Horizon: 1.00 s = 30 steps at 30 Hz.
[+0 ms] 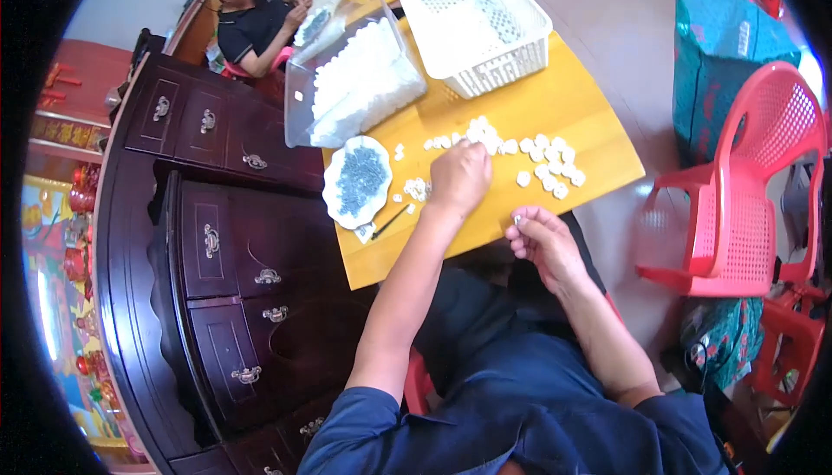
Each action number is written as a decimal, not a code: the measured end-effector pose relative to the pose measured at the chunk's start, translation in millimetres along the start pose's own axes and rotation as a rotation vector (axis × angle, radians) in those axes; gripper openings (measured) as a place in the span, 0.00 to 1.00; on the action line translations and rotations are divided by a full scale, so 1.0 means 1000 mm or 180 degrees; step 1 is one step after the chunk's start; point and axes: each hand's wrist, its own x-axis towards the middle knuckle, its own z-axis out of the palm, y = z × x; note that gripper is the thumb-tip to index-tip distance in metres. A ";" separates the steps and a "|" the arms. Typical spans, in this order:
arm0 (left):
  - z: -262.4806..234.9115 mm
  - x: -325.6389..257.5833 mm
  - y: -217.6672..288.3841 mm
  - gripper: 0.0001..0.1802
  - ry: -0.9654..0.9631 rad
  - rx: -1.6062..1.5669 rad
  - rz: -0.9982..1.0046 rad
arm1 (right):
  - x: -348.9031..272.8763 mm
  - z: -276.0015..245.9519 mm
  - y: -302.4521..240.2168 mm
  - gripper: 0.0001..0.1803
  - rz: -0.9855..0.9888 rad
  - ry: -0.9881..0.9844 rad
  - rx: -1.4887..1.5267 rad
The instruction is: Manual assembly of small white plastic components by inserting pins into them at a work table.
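Left hand (462,178) curled, grip unclear; right hand (539,241) pinching one piece (517,219); one white basket (503,73).

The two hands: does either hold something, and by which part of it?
The right hand pinches a tiny whitish piece; the gripped part is too small to tell. The left hand is at small, round white pieces; any hold is hidden.

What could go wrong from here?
The right hand appears to pinch a small piece at the near edge of the table; a slip could lose it below. The white plate of grey bits sits by the left edge, so a knock might spill them. The left hand, beside loose white pieces, may scatter some.
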 end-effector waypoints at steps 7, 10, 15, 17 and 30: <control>-0.015 -0.026 0.003 0.06 -0.0067 -0.0457 -0.0111 | -0.005 -0.001 0.012 0.06 -0.0007 -0.0046 -0.0026; -0.032 -0.041 0.016 0.05 0.0200 -0.1227 -0.0232 | -0.005 -0.003 0.012 0.08 0.0018 0.0037 -0.0109; -0.042 -0.069 0.024 0.04 0.0016 -0.2149 -0.0898 | -0.005 0.001 0.013 0.07 -0.0148 0.0033 -0.0326; -0.037 -0.075 0.024 0.03 0.0031 -0.2422 -0.0966 | -0.001 0.000 0.011 0.06 -0.0265 0.0085 -0.0547; -0.030 -0.100 0.029 0.07 -0.0162 -0.3160 -0.1132 | -0.004 0.007 0.014 0.07 -0.0538 0.0091 -0.1047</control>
